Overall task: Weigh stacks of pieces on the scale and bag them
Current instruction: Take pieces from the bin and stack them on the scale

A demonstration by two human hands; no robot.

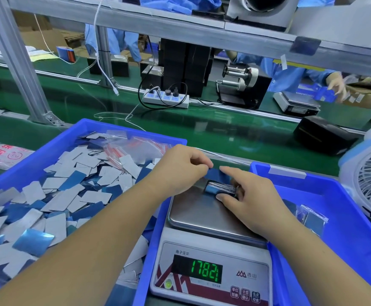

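Blue stack (221, 188) on scale (204, 212) | between right-hand fingers (224, 198)

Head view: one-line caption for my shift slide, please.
Right hand steadies a stack of pieces on the scale reading 1782 while left hand pinches a blue piece.

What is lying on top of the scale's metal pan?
A stack of pieces sits on the pan, gripped by the right hand; the left hand pinches one blue piece above. The hand hides the stack's right end.
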